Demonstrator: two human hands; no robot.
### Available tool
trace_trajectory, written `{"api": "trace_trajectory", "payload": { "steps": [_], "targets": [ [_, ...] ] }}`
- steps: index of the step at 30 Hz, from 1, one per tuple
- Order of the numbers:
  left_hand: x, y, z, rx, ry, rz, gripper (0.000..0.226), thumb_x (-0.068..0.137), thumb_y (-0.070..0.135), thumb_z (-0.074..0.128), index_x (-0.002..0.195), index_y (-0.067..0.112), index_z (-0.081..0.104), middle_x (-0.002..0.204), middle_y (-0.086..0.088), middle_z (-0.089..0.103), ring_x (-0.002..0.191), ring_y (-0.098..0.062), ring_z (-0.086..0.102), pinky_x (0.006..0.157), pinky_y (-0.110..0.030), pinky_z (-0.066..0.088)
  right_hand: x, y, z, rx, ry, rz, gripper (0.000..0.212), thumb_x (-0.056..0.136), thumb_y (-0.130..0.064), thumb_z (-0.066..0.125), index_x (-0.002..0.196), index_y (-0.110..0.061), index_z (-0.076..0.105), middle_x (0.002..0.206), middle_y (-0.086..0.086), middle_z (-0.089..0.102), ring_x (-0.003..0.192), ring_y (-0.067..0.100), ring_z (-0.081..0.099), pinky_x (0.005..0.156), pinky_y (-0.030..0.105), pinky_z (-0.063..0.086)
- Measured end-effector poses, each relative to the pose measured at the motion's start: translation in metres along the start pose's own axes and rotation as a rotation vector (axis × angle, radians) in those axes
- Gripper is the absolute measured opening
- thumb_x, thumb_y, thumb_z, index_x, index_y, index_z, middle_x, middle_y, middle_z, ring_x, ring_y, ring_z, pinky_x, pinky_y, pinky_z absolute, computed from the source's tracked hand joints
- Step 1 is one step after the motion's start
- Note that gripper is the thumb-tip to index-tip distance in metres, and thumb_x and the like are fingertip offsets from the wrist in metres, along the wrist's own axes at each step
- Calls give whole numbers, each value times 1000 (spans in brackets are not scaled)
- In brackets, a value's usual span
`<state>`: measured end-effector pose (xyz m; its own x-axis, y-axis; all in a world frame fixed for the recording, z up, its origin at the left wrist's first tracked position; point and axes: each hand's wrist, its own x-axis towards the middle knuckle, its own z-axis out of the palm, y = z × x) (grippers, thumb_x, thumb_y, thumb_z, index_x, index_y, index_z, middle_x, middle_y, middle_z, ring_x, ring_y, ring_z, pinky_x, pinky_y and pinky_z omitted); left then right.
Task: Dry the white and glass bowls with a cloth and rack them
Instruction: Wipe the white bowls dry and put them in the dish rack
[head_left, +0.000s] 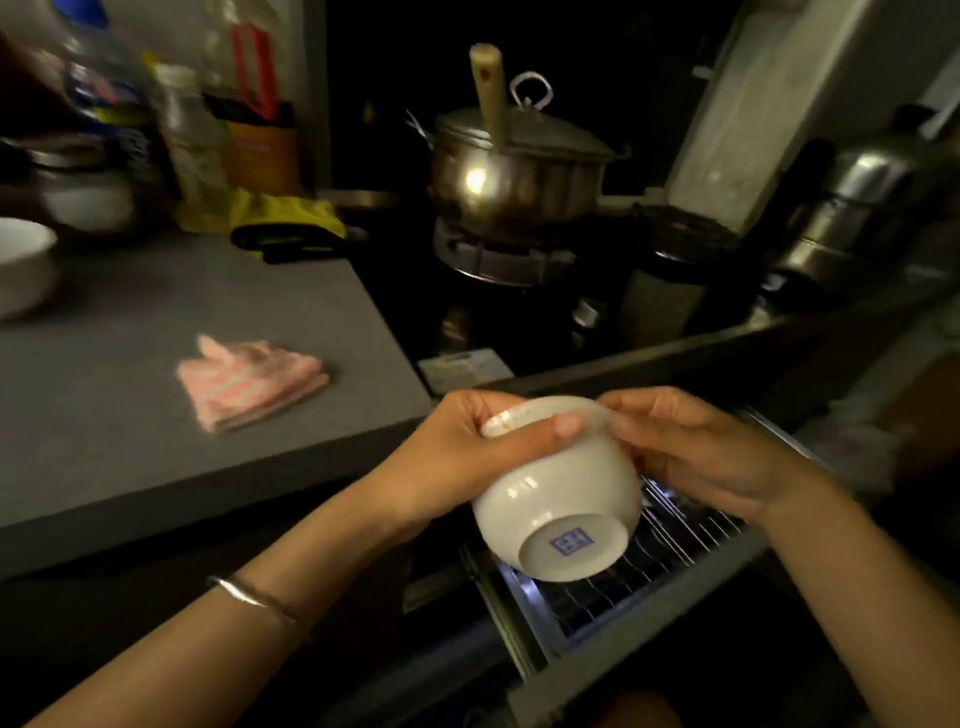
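Glossy glazed ceramic on the white bowl (556, 493), smooth, bright highlights on the wall; blue stamp on the flat base. Thin shiny metal wire in the rack (670, 551). Matt grey on the table (130, 441), even and unreflective. Soft woven fabric in the pink-and-white cloth (249, 384), matt. Polished metal on the pot (514, 176), strongly reflective. Pale matt handle (488, 88) above the lid, likely wood, too blurred for grain. Smooth bright metal on the bangle (249, 597).

The counter bowl (21, 265) is edge-cropped; the bottles (104, 78) behind are blurred.
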<state>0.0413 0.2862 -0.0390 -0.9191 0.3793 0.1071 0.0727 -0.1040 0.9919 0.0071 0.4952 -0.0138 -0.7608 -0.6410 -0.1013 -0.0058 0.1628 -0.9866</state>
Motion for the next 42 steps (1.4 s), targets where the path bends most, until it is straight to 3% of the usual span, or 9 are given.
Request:
{"api": "trace_trajectory", "payload": {
  "steps": [7, 11, 14, 19, 25, 28, 33, 37, 42],
  "targets": [
    [66, -72, 60, 113, -46, -79, 24, 83, 25, 67, 92, 3, 67, 80, -5, 71, 69, -12, 68, 60, -18, 53, -41, 83, -76, 160, 93, 206, 56, 52, -47, 89, 99, -18, 76, 100, 2, 72, 94, 12, 67, 76, 23, 54],
    [99, -129, 64, 263, 79, -88, 56, 78, 57, 65, 121, 24, 55, 114, 8, 63, 108, -5, 59, 98, -30, 49, -38, 124, -116, 233, 230, 298, 40, 64, -32, 82, 99, -16, 75, 106, 5, 71, 93, 13, 68, 72, 24, 55],
    [110, -174, 64, 414, 56, -195, 72, 68, 79, 57, 125, 35, 48, 121, 16, 56, 114, 2, 52, 99, -29, 47, -30, 153, -149, 256, 304, 360, 33, 74, -29, 74, 104, -17, 72, 108, 4, 70, 95, 15, 67, 73, 26, 56],
    [133, -223, 70, 725, 39, -168, 80, 72, 65, 61, 140, 33, 34, 132, 8, 48, 118, -8, 48, 96, -24, 44, -5, 197, -193, 262, 376, 445, 46, 80, -20, 64, 125, -10, 56, 119, 10, 64, 102, 19, 62, 86, 35, 50],
    [167, -269, 65, 1039, 47, -190, 99, 74, 68, 61, 151, 29, 13, 154, 8, 26, 137, -10, 28, 110, -36, 29, 36, 234, -228, 282, 403, 531, 34, 91, -15, 53, 123, -3, 51, 90, 8, 70, 71, 14, 69, 55, 23, 53],
    [178, -289, 61, 1185, 14, -224, 104, 73, 76, 54, 151, 27, 8, 155, 4, 26, 140, -15, 24, 113, -36, 22, 59, 254, -242, 276, 400, 579, 37, 92, -14, 54, 126, -2, 49, 95, 9, 70, 82, 20, 69, 63, 29, 55],
    [182, -326, 50, 1341, -62, -184, 110, 67, 90, 31, 153, 27, 5, 161, 5, 10, 147, -16, 4, 114, -34, -11, 87, 284, -250, 286, 350, 653, 27, 93, -16, 53, 119, -6, 53, 105, 11, 68, 96, 24, 66, 78, 33, 54],
    [178, -339, 48, 1460, -77, -164, 103, 76, 88, 20, 149, 16, 31, 152, -5, 36, 138, -29, 36, 113, -45, 6, 100, 302, -250, 302, 347, 679, 30, 94, -17, 51, 121, -3, 55, 110, 12, 64, 96, 25, 63, 80, 35, 52],
    [172, -343, 46, 1453, -55, -148, 101, 77, 87, 20, 148, 17, 30, 150, -4, 41, 137, -31, 36, 112, -49, 10, 111, 313, -243, 380, 352, 700, 23, 95, -16, 49, 112, -4, 58, 102, 10, 64, 90, 24, 63, 77, 36, 52]
  ]
}}
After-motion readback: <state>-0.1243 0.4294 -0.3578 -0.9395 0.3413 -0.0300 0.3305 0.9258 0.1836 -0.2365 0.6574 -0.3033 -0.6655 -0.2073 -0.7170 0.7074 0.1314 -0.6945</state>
